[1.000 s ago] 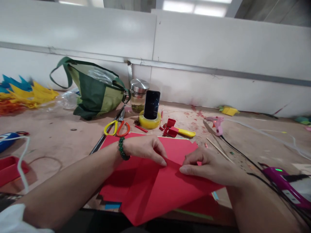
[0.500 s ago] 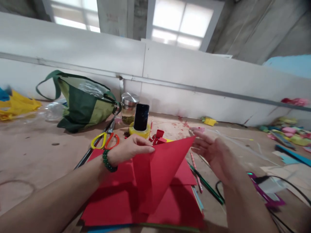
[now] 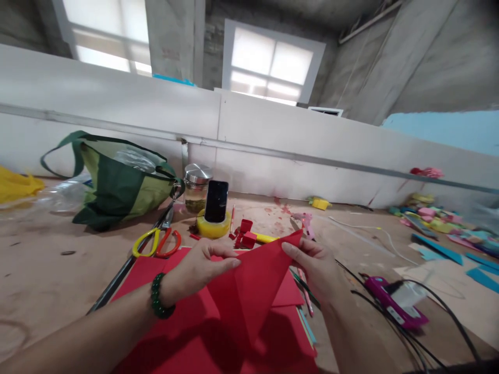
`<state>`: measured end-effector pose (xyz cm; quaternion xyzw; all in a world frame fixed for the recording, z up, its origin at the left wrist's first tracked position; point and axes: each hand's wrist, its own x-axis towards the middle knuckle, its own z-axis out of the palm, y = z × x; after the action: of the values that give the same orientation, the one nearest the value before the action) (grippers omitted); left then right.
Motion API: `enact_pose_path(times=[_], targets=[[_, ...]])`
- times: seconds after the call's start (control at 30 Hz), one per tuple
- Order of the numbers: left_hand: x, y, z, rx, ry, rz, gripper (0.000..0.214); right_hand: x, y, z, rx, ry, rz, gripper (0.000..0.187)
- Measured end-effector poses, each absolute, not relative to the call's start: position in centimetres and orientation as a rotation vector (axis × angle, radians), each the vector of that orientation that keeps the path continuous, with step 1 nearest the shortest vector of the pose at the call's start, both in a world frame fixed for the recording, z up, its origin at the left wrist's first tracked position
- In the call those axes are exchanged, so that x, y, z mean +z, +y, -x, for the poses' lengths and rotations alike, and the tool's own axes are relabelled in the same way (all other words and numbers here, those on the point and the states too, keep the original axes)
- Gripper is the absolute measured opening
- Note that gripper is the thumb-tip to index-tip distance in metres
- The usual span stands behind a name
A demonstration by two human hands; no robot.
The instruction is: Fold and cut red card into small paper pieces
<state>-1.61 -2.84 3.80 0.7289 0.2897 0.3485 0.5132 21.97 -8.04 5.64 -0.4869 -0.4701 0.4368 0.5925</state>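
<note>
Since half a second ago, the right hand [image 3: 317, 267] has closed in on the corner it was apart from, and the view has swung up and to the right, so more of the windows [image 3: 268, 65] shows.

I now see the right thumb and fingers pinching the upper right corner of the folded red sheet [image 3: 255, 298]. The left hand [image 3: 198, 270], with a green bead bracelet [image 3: 158, 301] at the wrist, pinches the same sheet's upper edge between thumb and fingers. The sheet slants, its point downward, in front of the red paper stack [image 3: 175, 340] lying on the table [image 3: 362, 246].

Just beside the stack on the right I make out a pinkish pencil [image 3: 305, 293], partly behind the right hand. Beyond the hands are small red pieces [image 3: 248, 239], a pink glue gun [image 3: 307, 223], and scissors [image 3: 168, 218] with one yellow and one red handle. A phone [image 3: 217, 201] leans upright at a yellow tape roll [image 3: 212, 226], near a lidded glass jar [image 3: 195, 196].

Farther left, a green bag [image 3: 120, 187] slumps by the white partition [image 3: 156, 111]; off to the right lies a purple power strip [image 3: 395, 306] among black cables.
</note>
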Motion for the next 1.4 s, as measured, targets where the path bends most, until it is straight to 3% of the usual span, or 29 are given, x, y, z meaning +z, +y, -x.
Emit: enact_pose_path(times=[0.33,0.7,0.97,1.4], targets=[[2.5,-2.9,2.1,0.752,0.795,-1.671,0.021,5.8,-8.4,-21.7,1.034,-1.024,1.156,0.024],[3.1,-3.0,1.9,0.76,0.836,-1.575,0.02,5.3,-9.5,-22.1,0.717,-1.124,1.256,0.021],[3.9,-2.8,2.5,0.753,0.762,-1.64,0.017,5.4,-11.1,-21.9,0.866,-0.996,1.196,0.016],[4.4,-2.8,3.4,0.671,0.755,-1.696,0.022,4.8,-12.0,-22.2,0.686,-1.047,1.243,0.017]])
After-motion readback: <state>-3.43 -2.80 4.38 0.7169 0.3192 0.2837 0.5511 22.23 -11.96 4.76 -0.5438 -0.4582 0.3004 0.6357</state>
